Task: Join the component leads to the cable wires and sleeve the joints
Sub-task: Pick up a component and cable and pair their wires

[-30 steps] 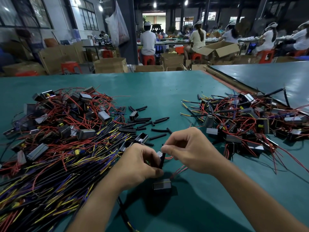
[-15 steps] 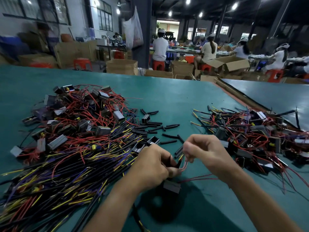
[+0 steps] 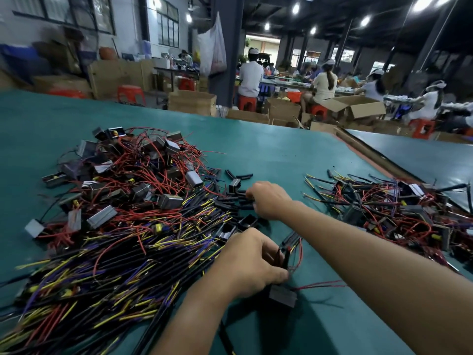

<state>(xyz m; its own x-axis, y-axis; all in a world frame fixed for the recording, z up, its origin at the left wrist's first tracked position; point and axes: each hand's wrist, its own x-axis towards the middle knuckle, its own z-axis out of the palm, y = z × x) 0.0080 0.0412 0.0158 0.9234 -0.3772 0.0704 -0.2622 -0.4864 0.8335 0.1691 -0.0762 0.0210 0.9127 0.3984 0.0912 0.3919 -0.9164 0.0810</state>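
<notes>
**Head view.** A teal work table (image 3: pixel 268 155) fills the frame below a dim workshop. Seated workers (image 3: pixel 249 75) and cardboard cartons (image 3: pixel 355 108) line the upper edge.

- **Stock:** At left of centre lies a heap of unjoined parts (image 3: pixel 122 216): boxed components tangled with red, yellow, purple and black wires. At right is a second heap (image 3: pixel 399 213), which we judge to be finished assemblies. Between the two, just above centre, is a scatter of short black sleeves (image 3: pixel 231 201).
- **Left hand:** The left hand (image 3: pixel 252 262), low and centre, pinches the red leads (image 3: pixel 300 252) between thumb and curled fingers, together with some dark wires. One dark tube appears to sit on them already.
- **Workpiece:** The component (image 3: pixel 282 295) hangs just below that hand, at or near the table top. The black cable (image 3: pixel 225 336) runs down to the lower edge.
- **Right hand:** The right hand (image 3: pixel 268 201) lies over the sleeve scatter with its fingers curled downward. Its fingertips are hidden, so we cannot tell whether it pinches a sleeve or merely touches the scatter.
- **Step in hand:** We judge this to be sleeving, with the right hand fetching a tube for a joint that the left hand holds ready.
- **Next move:** It calls for singling one sleeve from its neighbours and carrying it down to the held wires. The sleeve must then be threaded over the joint without loosening the left pinch.
</notes>
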